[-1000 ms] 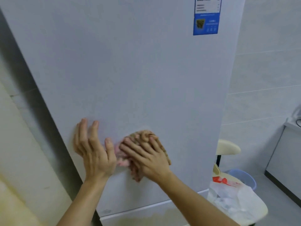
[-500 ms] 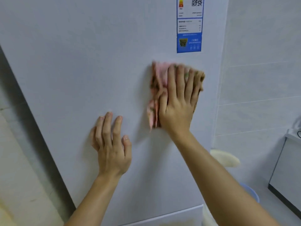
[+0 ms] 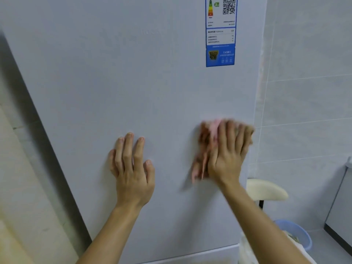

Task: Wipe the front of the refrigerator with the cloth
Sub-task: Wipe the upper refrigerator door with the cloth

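The refrigerator's pale grey door fills most of the view. My right hand presses a pink and brown cloth flat against the door near its right edge, fingers straight and spread; hand and cloth are motion-blurred. My left hand rests flat on the door to the left of the cloth, fingers straight, holding nothing. The two hands are apart. A blue energy label sticks to the door above the cloth.
A gap and a tiled wall lie left of the refrigerator. To the right stand a cream-backed chair, a blue bucket on the floor, and a white cabinet. The door's lower seam runs below my arms.
My right hand swept the cloth from low centre up to just under the label, then back down along the right edge. My left hand stayed flat on the door.
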Tool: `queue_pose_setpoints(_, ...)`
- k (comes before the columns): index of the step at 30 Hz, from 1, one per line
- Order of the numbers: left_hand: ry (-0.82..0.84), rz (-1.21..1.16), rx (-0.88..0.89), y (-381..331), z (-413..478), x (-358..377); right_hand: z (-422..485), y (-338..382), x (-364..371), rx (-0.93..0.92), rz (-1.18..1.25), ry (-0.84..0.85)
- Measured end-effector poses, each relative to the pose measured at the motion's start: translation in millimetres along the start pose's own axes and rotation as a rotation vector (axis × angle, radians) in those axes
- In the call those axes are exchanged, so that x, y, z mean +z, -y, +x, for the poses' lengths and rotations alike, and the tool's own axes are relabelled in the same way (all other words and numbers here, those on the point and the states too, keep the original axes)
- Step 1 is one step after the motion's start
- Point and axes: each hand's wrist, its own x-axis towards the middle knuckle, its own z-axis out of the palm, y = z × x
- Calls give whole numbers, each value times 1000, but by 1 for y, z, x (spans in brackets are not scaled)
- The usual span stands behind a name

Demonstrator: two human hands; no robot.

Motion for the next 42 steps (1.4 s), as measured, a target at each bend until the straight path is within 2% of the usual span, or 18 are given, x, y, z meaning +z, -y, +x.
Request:
queue_pose_setpoints(3,28,8,-2,3,1,-3,66,15,2,184,-4,-115)
queue_pose_setpoints(5,33,18,3,5,0,-5,58,20,4,209,-15,-121)
queue_pose_setpoints(10,32,34,-48,17,-15,-11,-77,39,15,-4,34,53)
queue_pose_setpoints(13,43,40,-71,36,-29,-20,-114,61,21,-106,21,108)
queue_pose_setpoints(15,47,39,-66,51,-35,-27,-98,75,25,-62,1,108)
queue_pose_setpoints(18,23,31,-45,78,-33,-35,-42,112,32,-101,14,82)
queue_pose_setpoints(20,-11,12,-51,94,-27,-39,13,148,38,-109,43,25)
queue_pose_setpoints(22,-29,-24,-65,108,-24,-44,61,186,47,-42,52,-59)
queue_pose_setpoints(25,-37,-94,-52,124,-28,-49,78,226,56,-13,34,-110)
queue_pose_setpoints(29,-96,-180,-94,152,-39,-54,-1,249,67,-253,43,40)
queue_pose_setpoints(33,-103,-109,-41,173,-56,-50,-113,234,75,-420,8,194)
queue_pose_setpoints(38,-17,29,2,179,-97,-39,-185,207,73,-438,-24,264)
queue_pose_setpoints(42,-21,-36,-19,175,-127,-35,-179,213,80,-410,-33,220)
